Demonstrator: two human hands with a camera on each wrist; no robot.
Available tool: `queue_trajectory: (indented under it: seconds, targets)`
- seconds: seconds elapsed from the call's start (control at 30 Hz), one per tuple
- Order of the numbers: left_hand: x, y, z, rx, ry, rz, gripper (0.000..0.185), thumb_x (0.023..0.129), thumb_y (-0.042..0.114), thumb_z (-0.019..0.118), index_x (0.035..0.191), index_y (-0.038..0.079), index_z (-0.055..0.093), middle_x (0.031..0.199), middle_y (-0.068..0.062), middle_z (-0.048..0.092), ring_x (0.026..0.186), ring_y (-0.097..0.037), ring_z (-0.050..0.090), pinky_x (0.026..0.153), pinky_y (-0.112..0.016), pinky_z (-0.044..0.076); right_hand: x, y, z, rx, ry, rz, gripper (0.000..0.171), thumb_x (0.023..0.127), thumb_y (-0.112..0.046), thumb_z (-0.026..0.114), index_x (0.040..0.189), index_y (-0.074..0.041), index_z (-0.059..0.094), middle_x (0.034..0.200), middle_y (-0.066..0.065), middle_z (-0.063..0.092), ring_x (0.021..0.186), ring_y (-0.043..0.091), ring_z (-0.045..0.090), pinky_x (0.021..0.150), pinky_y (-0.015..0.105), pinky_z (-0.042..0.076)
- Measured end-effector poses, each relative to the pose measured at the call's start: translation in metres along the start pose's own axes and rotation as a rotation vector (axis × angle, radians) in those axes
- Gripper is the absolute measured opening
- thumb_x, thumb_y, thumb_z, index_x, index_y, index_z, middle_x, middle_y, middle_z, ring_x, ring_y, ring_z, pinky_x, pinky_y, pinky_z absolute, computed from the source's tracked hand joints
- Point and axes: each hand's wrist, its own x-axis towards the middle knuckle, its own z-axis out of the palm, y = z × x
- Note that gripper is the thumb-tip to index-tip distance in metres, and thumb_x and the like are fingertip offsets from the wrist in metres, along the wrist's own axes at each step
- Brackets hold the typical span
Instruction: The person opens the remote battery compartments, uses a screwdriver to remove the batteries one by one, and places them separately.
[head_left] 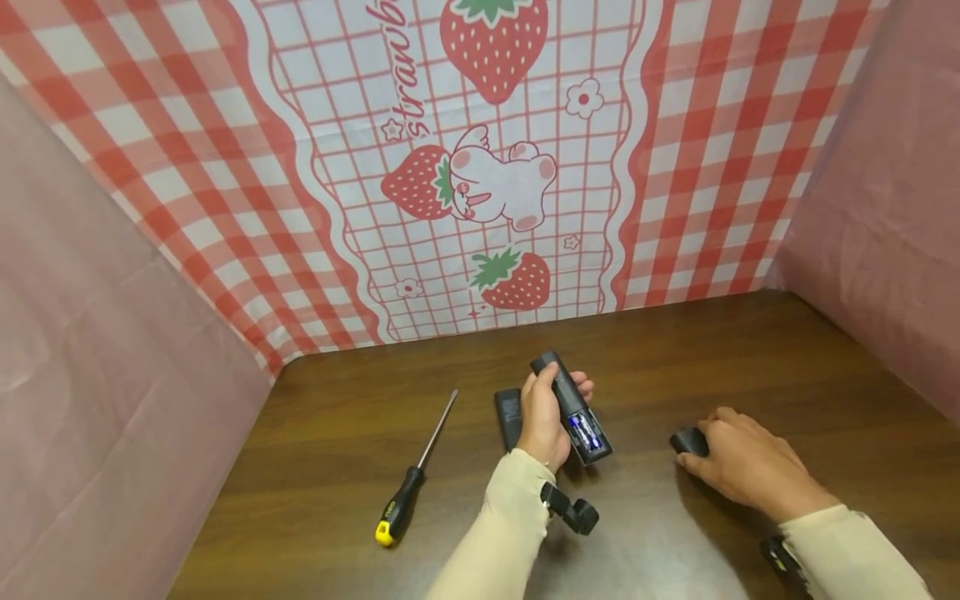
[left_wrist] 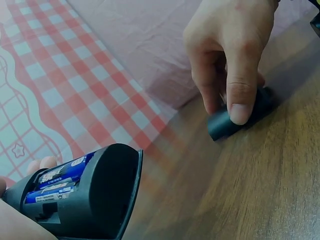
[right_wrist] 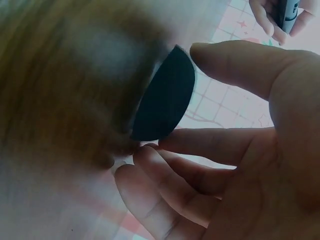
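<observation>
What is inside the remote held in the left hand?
The remote in the left hand holds two blue batteries, exposed side by side. Their undersides, and whatever lies beneath them, are covered by the batteries themselves and cannot be seen.

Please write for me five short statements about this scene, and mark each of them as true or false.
1. The left hand holds a remote. True.
2. No batteries can be seen in this remote. False: blue batteries are visible in it.
3. A screwdriver lies on the table. True.
4. The right hand grips the screwdriver. False: the right hand holds a dark piece.
5. The screwdriver's handle is plain red. False: the handle is black and yellow.
</observation>
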Motion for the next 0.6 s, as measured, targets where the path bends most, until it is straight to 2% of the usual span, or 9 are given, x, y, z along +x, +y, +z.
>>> queue_trajectory:
  seconds: [0.1, 0.27, 0.6]
  targets:
    - [0.0, 0.0006, 0.0023, 0.0, 0.001, 0.0, 0.02, 0.1, 0.02, 0.049, 0.11, 0.002, 0.05, 0.088, -0.018, 0.071, 0.069, -0.019, 0.07, 0.084, -0.047, 0.056, 0.0006, 0.0008, -0.0011, 0.012, -0.004, 0.003, 0.066, 0.09, -0.044, 0.07, 0.125, 0.012, 0.06, 0.122, 0.028, 0.055, 0.104, 0.043, 0.054, 0.071, 0.058, 0.047]
    - [-0.0011, -0.0013, 0.0033, 0.007, 0.005, -0.009, 0.022, 0.1, 0.019, 0.049, 0.112, 0.001, 0.049, 0.086, -0.016, 0.071, 0.069, -0.019, 0.07, 0.082, -0.046, 0.056, 0.0004, 0.0005, -0.001, 0.048, 0.009, 0.002, 0.063, 0.095, -0.042, 0.064, 0.127, 0.012, 0.058, 0.121, 0.03, 0.056, 0.112, 0.053, 0.052, 0.083, 0.067, 0.044]
    - [-0.0054, -0.0038, 0.0026, -0.003, -0.002, -0.042, 0.023, 0.1, 0.019, 0.049, 0.115, 0.002, 0.048, 0.089, -0.018, 0.072, 0.07, -0.02, 0.071, 0.074, -0.039, 0.057, -0.0017, 0.0019, 0.0002, 0.112, 0.063, -0.012, 0.055, 0.096, -0.038, 0.063, 0.126, 0.008, 0.06, 0.121, 0.032, 0.058, 0.112, 0.053, 0.054, 0.087, 0.066, 0.043]
